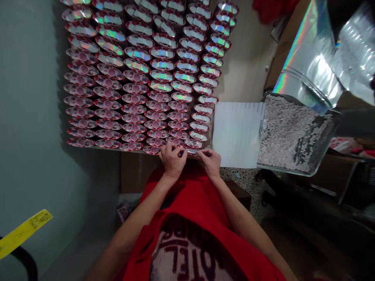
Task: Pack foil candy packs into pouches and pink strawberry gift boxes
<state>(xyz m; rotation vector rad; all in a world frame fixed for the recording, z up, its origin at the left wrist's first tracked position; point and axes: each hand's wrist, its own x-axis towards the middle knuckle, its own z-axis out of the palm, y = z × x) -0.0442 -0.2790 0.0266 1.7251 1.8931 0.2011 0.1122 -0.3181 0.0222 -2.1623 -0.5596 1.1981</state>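
Observation:
Many upright red pouches (134, 88), each with an oval end facing up, stand packed in long columns. Some ovals carry a round pink disc (134, 128); others show a shiny, rainbow-reflecting surface (162, 75). At the near edge of the rightmost column is one shiny oval-ended pouch (191, 152). My left hand (174, 160) pinches at its left end, fingers curled and thumb near the fingertips. From the other side, my right hand (211, 162) has thumb and forefinger closed at its right end. The fingertips hide both ends of that oval.
Right of the columns lies a white sheet (236, 134). Beyond it sits a clear tray (315, 166) holding small pale pellets (284, 128). A silvery rainbow-sheen bag (307, 66) leans over the tray's far side. A grey-green wall (29, 97) runs along the left.

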